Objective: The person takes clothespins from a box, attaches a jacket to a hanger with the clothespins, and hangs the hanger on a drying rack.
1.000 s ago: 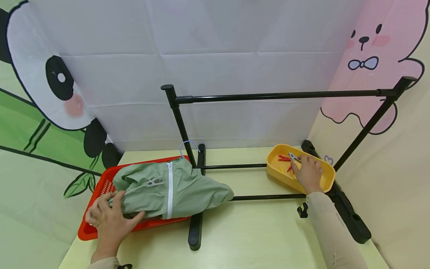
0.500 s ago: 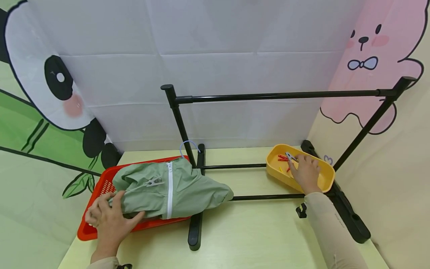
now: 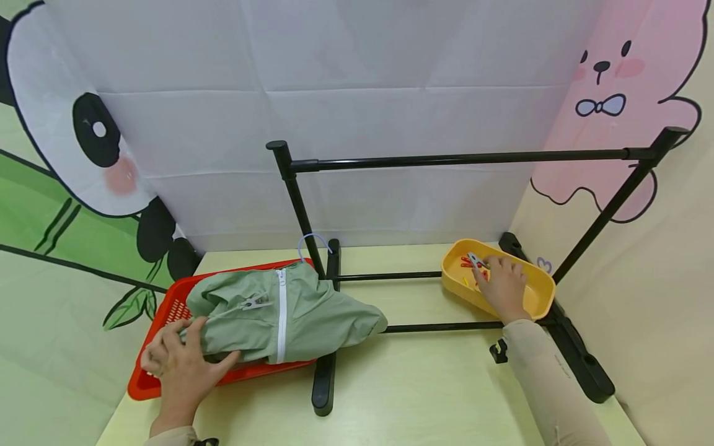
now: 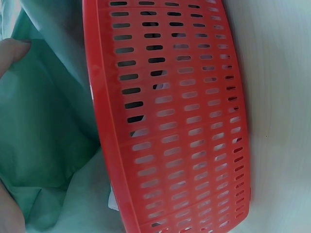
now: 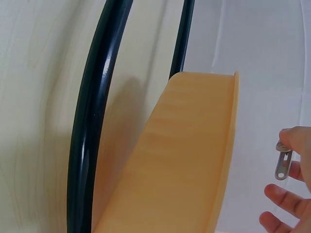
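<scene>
A light green jacket (image 3: 329, 310) with a white zipper lies over a red basket (image 3: 146, 383); a pale blue hanger hook (image 3: 315, 235) sticks out of its top. A grey clothespin (image 3: 256, 302) is on the jacket. My left hand (image 3: 181, 365) rests on the jacket's left end, thumb and fingers spread apart, with some fingertips hidden. Over a yellow tray (image 3: 541, 297), my right hand (image 3: 506, 286) pinches a grey clothespin (image 5: 283, 162) between thumb and finger. Several small red clothespins (image 3: 466, 262) lie in the tray, partly covered by the hand.
A black rack (image 3: 435, 162) stands on the table (image 3: 413, 390), with its top bar above and two low bars between its feet. The tray sits across the right end of the low bars. Behind hangs a printed backdrop (image 3: 390, 118).
My right hand has shifted slightly left over the tray, carrying the grey clothespin with it. The left hand and the jacket have stayed in place.
</scene>
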Motion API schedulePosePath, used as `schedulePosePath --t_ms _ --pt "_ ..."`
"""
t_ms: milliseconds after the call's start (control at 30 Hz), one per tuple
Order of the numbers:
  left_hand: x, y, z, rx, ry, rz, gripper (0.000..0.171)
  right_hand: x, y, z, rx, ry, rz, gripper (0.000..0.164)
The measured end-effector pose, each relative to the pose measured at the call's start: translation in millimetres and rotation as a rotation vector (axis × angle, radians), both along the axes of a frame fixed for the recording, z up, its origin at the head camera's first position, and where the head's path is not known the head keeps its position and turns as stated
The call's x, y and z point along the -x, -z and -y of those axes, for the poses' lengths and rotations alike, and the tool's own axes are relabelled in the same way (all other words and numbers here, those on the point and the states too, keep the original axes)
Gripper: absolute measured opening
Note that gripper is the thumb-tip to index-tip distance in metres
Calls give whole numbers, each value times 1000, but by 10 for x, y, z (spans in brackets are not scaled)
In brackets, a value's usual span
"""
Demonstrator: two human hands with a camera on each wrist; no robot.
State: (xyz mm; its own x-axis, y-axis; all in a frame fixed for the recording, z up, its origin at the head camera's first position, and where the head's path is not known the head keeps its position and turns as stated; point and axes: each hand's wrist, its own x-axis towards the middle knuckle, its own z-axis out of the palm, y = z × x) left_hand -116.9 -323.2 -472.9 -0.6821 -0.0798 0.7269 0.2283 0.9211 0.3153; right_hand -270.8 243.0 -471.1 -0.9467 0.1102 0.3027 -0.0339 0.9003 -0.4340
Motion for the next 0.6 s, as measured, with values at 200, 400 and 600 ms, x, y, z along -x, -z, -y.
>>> schedulePosePath --t_ms 200,400,600 --pt "5 3 0 5 0 -12 98 -18 24 34 -13 -15 -23 41" --pt "-1 5 -1 7 -1 -16 98 -35 31 87 -5 -44 -47 40" --pt "-9 -1 -3 3 2 -13 98 -44 41 153 -3 -74 -87 39"
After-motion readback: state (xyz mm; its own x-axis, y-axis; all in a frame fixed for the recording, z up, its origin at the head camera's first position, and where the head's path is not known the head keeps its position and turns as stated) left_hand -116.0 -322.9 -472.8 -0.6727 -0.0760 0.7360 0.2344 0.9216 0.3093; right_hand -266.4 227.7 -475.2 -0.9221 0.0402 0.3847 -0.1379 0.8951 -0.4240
